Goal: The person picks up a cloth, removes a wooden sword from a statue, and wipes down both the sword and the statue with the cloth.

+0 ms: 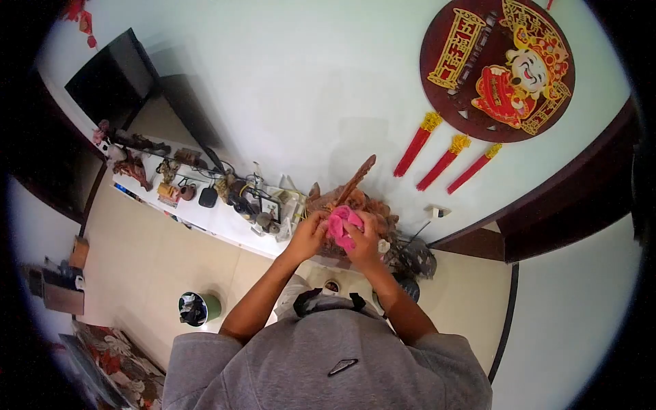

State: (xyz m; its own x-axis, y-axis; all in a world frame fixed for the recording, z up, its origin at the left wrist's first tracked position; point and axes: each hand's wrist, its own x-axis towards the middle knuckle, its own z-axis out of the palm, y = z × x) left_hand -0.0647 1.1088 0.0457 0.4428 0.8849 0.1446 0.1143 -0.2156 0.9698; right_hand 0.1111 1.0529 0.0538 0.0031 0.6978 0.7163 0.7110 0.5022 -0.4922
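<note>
A pink cloth (344,225) is bunched up between my two hands, in front of a brown carved wooden piece (372,205) with a long upright branch (357,180). My right hand (363,239) is closed on the cloth from the right side. My left hand (311,234) touches the cloth's left edge, its fingers bent near the carving's base; what its fingertips hold is too small to make out. Part of the carving is hidden behind the hands and cloth.
On the left, a white cabinet (229,222) bears ornaments, cables and a black television (140,96). A green bin (213,307) stands on the floor. A round red wall decoration (499,68) with tassels hangs at the upper right. Dark bagged items (415,260) lie right of the carving.
</note>
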